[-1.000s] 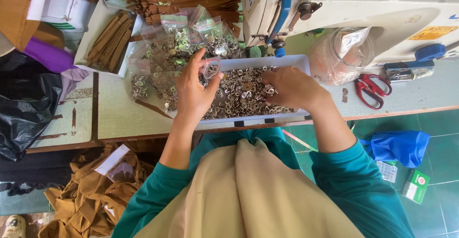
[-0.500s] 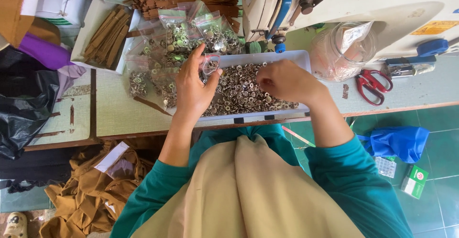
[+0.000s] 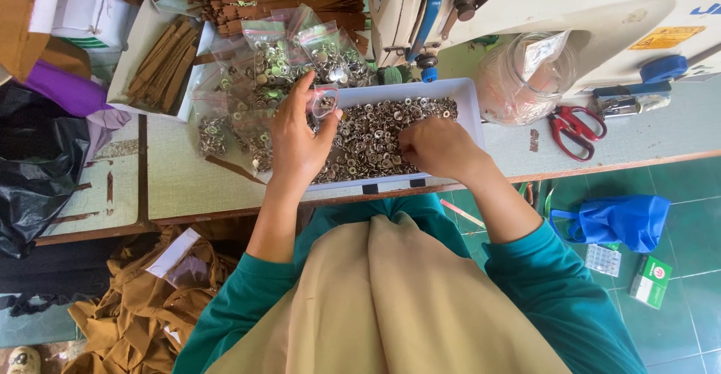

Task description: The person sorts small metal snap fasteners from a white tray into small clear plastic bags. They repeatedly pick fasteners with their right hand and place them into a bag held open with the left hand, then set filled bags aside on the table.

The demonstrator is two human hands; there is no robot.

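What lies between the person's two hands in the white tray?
In the head view, only loose silver metal snap buttons fill the white plastic tray between left hand and right hand.

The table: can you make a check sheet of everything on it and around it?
Surface: pale table, crowded.
Job's things: white tray full of metal snap buttons; small clear bag.
Clutter: filled bags, brown strips, red scissors, clear jar, sewing machine.
Hands: left hand holds the small bag in its fingers; right hand in the buttons.
Cables: nothing seen.
Surroundings: green floor tiles, blue bag, brown cloth.
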